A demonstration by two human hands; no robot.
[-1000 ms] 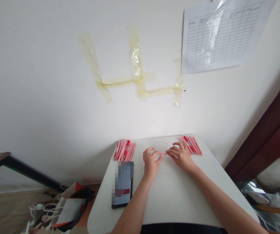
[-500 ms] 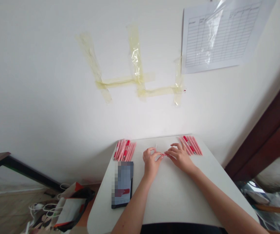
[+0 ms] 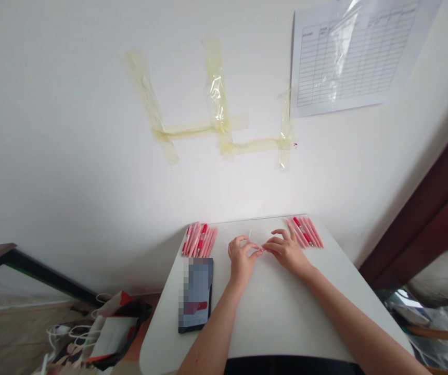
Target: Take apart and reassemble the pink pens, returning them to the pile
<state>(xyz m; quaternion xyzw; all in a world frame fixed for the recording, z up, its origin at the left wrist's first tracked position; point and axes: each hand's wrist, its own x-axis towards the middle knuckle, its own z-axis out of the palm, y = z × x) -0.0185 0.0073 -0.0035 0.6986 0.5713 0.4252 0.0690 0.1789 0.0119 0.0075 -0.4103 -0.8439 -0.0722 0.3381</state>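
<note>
My left hand [image 3: 241, 258] and my right hand [image 3: 286, 252] meet over the middle of a small white table [image 3: 278, 312]. Between their fingertips they pinch a small pink pen part [image 3: 261, 250]. A thin white refill [image 3: 250, 235] pokes up above my left hand's fingers. One heap of pink pens [image 3: 199, 241] lies at the table's far left. A second row of pink pens [image 3: 305, 232] lies at the far right, just behind my right hand.
A dark phone [image 3: 196, 294] lies on the table left of my left arm. A printed sheet [image 3: 348, 52] and yellowed tape strips [image 3: 218, 104] hang on the white wall. Bags and cables [image 3: 99, 333] clutter the floor at the left; a dark wooden frame [image 3: 426, 219] stands right.
My right hand has crept slightly left, bringing the pink part closer against my left hand's fingers. The pens and the phone have not moved.
</note>
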